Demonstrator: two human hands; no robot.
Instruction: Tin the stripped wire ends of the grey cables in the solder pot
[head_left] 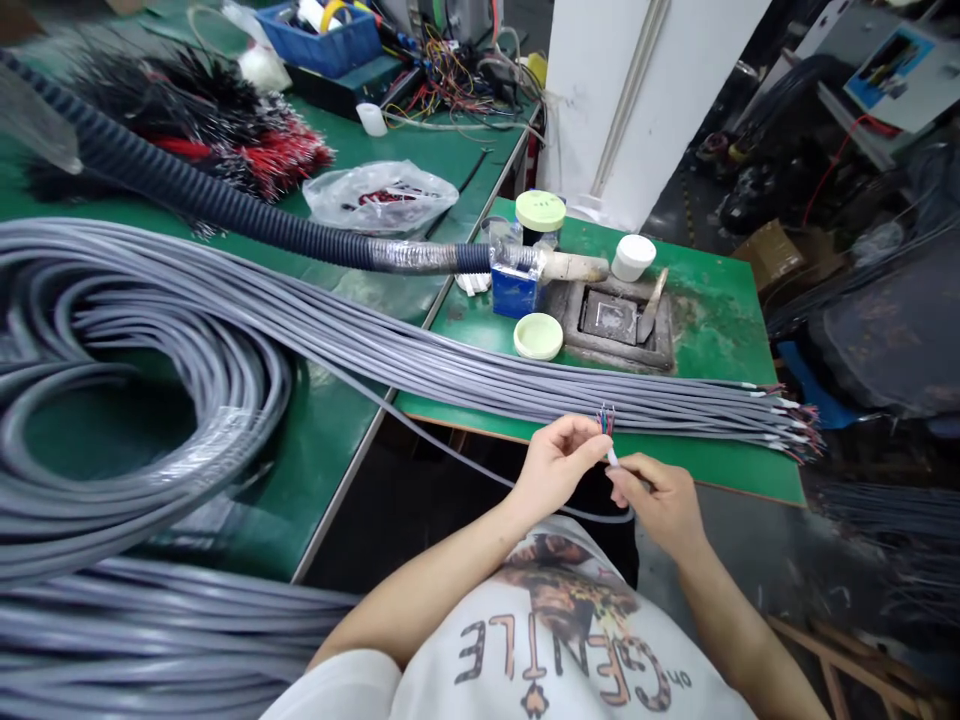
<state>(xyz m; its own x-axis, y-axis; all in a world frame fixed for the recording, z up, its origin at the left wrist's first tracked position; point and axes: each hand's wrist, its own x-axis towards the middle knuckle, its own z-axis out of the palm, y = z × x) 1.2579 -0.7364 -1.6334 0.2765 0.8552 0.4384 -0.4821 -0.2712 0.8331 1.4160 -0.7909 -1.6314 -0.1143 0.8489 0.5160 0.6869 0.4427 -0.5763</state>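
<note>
Between my two hands, in front of my chest, one grey multi-core cable (487, 470) has its stripped end pointing up. Thin coloured wires (606, 418) fan out at its tip, above a white wrapped section. My left hand (566, 455) pinches at the base of those wires with thumb and fingers. Just below, my right hand (660, 490) is closed on the cable by the white section. Behind my hands lies a long bundle of grey cables (450, 365), their stripped ends (799, 420) at the right edge of the green table (720, 300).
A solder pot (611, 315) with a scraper (652, 308) sits on the table. Around it are a ribbed extraction hose (285, 220), a blue box (514, 290), a white jar (634, 257) and a pale green lid (538, 337). Coiled grey cable (202, 360) fills the left bench.
</note>
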